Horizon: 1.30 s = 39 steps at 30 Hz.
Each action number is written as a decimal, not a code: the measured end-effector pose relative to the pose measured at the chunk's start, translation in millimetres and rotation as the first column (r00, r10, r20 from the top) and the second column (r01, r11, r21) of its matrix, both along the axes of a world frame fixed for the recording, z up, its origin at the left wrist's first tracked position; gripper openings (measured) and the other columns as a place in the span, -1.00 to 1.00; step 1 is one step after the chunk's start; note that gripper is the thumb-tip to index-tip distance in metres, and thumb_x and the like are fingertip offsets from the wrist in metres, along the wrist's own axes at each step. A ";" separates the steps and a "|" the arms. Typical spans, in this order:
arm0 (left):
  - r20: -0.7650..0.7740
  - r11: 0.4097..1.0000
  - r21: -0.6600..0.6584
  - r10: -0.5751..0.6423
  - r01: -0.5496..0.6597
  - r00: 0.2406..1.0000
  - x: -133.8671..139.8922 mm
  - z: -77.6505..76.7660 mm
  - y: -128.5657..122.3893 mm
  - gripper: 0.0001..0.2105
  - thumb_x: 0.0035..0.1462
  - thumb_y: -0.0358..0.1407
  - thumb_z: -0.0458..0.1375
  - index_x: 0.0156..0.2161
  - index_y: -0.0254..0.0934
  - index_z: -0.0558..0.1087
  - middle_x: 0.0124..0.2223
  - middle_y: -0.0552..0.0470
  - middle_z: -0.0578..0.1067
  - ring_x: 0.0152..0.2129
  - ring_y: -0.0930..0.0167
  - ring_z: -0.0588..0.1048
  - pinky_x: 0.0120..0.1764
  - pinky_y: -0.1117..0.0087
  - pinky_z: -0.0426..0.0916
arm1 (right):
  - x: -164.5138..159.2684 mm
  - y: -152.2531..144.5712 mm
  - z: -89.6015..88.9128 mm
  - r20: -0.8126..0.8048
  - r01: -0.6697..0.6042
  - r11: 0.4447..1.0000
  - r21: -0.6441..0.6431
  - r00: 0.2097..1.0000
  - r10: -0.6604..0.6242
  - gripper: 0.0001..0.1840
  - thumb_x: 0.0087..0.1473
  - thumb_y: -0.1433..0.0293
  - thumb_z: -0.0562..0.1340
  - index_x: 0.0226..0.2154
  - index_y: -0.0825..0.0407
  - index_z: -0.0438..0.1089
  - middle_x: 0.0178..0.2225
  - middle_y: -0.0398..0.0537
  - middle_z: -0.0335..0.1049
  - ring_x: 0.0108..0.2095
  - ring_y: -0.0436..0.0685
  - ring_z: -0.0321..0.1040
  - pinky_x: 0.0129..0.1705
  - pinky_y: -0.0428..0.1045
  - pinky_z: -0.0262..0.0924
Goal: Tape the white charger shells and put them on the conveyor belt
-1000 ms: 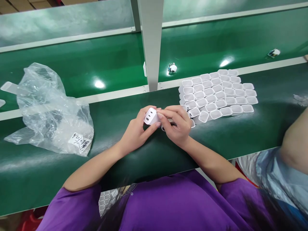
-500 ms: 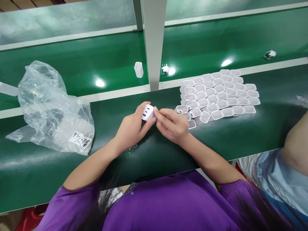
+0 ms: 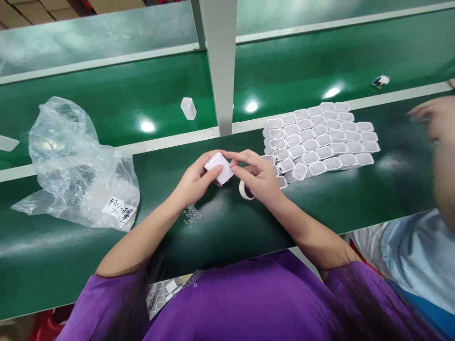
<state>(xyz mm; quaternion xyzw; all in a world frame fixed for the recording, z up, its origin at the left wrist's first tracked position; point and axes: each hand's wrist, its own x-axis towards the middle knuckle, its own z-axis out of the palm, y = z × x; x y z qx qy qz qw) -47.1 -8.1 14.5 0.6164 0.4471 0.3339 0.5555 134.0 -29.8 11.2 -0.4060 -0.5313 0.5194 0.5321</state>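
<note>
A white charger housing [image 3: 221, 169] is held over the green bench, its broad side up and its port end towards the upper left. My left hand [image 3: 199, 174] is closed around it, thumb on the broad side. At its right end are the bent thumb and fingers of my right hand [image 3: 258, 173], closed against the edge; whatever lies between those fingertips is too small to tell. A white tape roll [image 3: 243, 191] sits just under my right hand. Small clear pieces [image 3: 192, 214] lie scattered below my left wrist.
Rows of open white housings [image 3: 320, 138] stand to the right. A clear plastic bag [image 3: 76, 175] with a handwritten label lies left. Behind the post [image 3: 223, 71], the green belt carries a white housing [image 3: 188, 109] and a circuit board [image 3: 380, 81]. Another person's hand [image 3: 435, 111] reaches in from the right.
The charger housing has turned, so its ports no longer face me. Items on the belt have shifted left. The tape roll and scattered pieces show more clearly, and another person's hand has appeared at right.
</note>
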 end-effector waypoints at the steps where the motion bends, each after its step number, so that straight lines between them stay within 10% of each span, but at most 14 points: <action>1: 0.053 0.999 -0.049 0.005 -0.003 0.999 0.6 -1.3 1.8 -0.57 0.17 -0.10 0.14 0.08 -0.27 0.36 -0.13 -0.09 0.57 -0.41 0.36 0.55 -0.38 0.35 0.47 | -0.6 1.4 1.2 -0.080 0.032 0.997 -0.073 0.996 -0.038 -0.76 0.07 0.43 0.25 -0.18 -0.08 0.55 -0.33 -0.22 0.30 -0.65 -0.20 -0.04 -0.64 -0.15 -0.11; 7: 0.186 0.977 -0.167 0.160 -0.129 0.969 -0.2 -2.5 12.0 -0.66 0.06 -0.19 0.17 -0.08 -0.29 0.31 -0.25 -0.08 0.62 -0.57 0.42 0.50 -0.56 0.44 0.35 | -13.1 6.7 3.9 -0.474 -0.125 0.742 -0.659 0.835 -0.281 -0.70 0.26 0.23 0.12 -0.38 0.06 0.42 -0.55 -0.27 0.15 -0.71 -0.15 -0.07 -0.69 -0.16 -0.15; 11: 0.176 0.971 -0.145 0.213 -0.189 0.961 -2.8 -3.2 15.7 -0.65 0.03 -0.16 0.19 -0.11 -0.27 0.30 -0.33 -0.03 0.61 -0.61 0.46 0.47 -0.61 0.49 0.30 | -24.2 5.1 -2.2 -0.449 -0.113 0.615 -0.780 0.785 -0.426 -0.65 0.23 0.14 0.21 -0.43 0.07 0.36 -0.61 -0.30 0.12 -0.68 -0.13 0.04 -0.71 -0.19 -0.07; 15: 0.166 0.965 -0.138 0.247 -0.225 0.955 -5.0 -3.1 18.4 -0.64 0.02 -0.13 0.18 -0.12 -0.27 0.28 -0.35 -0.01 0.60 -0.62 0.47 0.44 -0.62 0.50 0.28 | -28.9 4.5 -11.5 -0.487 -0.165 0.605 -0.779 0.766 -0.419 -0.85 0.12 0.32 0.28 -0.29 0.06 0.40 -0.46 -0.19 0.37 -0.53 -0.08 0.33 -0.57 -0.19 0.27; 21: 0.121 0.980 -0.083 0.192 -0.183 0.974 -8.9 -7.1 17.0 -0.62 0.06 -0.09 0.17 -0.08 -0.26 0.30 -0.32 -0.01 0.59 -0.55 0.44 0.47 -0.60 0.50 0.27 | -21.3 4.9 -16.3 -0.489 -0.181 0.818 -0.546 0.862 -0.135 -0.55 -0.13 0.30 0.44 -0.17 -0.01 0.33 -0.48 -0.30 0.34 -0.63 -0.11 0.27 -0.65 -0.19 0.23; 26: -0.002 0.999 0.001 0.047 -0.047 0.999 -8.1 -4.9 2.2 -0.61 0.11 -0.06 0.17 -0.04 -0.25 0.34 -0.29 -0.01 0.60 -0.44 0.38 0.53 -0.41 0.41 0.38 | -8.3 -2.8 -1.8 -0.186 0.056 0.987 -0.153 0.979 -0.085 -0.63 0.10 0.16 0.32 -0.17 -0.06 0.19 -0.52 -0.36 0.29 -0.68 -0.10 0.25 -0.71 -0.20 0.13; 32: -0.122 0.992 0.124 -0.017 0.033 0.992 -3.4 4.0 -16.7 -0.63 0.12 -0.08 0.13 -0.03 -0.23 0.36 -0.26 -0.01 0.58 -0.45 0.37 0.53 -0.38 0.37 0.38 | -4.0 -15.1 1.4 0.226 0.185 0.918 0.351 0.934 -0.275 -0.86 0.30 0.26 0.15 -0.16 -0.03 0.27 -0.33 -0.18 0.37 -0.63 -0.12 0.28 -0.57 -0.12 0.23; 39: -0.189 0.974 0.219 -0.012 0.054 0.982 0.0 12.1 -22.4 -0.67 0.13 -0.11 0.10 -0.05 -0.22 0.32 -0.36 0.09 0.55 -0.54 0.42 0.49 -0.46 0.43 0.34 | -5.8 -14.5 0.0 0.279 0.139 0.830 0.540 0.901 -0.332 -0.90 0.33 0.38 0.10 -0.18 -0.02 0.32 -0.28 -0.10 0.39 -0.32 0.04 0.44 -0.31 -0.02 0.38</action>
